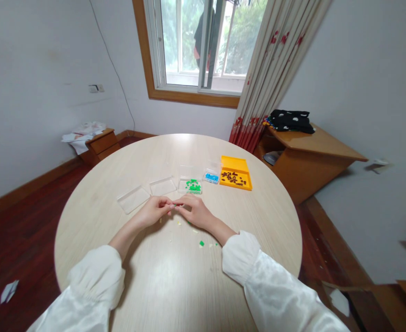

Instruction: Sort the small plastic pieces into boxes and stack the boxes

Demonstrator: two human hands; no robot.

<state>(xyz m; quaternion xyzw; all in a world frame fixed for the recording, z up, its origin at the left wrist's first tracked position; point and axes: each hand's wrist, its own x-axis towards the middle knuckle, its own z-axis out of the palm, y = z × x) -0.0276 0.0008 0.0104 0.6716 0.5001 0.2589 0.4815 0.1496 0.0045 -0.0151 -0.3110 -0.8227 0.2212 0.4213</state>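
Note:
My left hand (156, 210) and my right hand (193, 210) meet over the table, fingertips pinched together. Between them is a tiny piece with a hint of green and red, mostly covered by the fingers. Just beyond the hands stands a clear plastic box with green pieces (193, 186) in it. To its left lie two more clear trays, a nearer one (133, 200) and a farther one (163, 186). Below my right hand, a loose green piece (202, 243) lies among small pale yellow bits (195, 231).
Right of the green pieces, a small clear box holds blue pieces (211, 177). Beside it, an open yellow case (235, 163) contains dark brown pieces (233, 177). All stand on a round wooden table (161, 286). A wooden cabinet (313, 150) is behind at right, near a curtain (275, 60).

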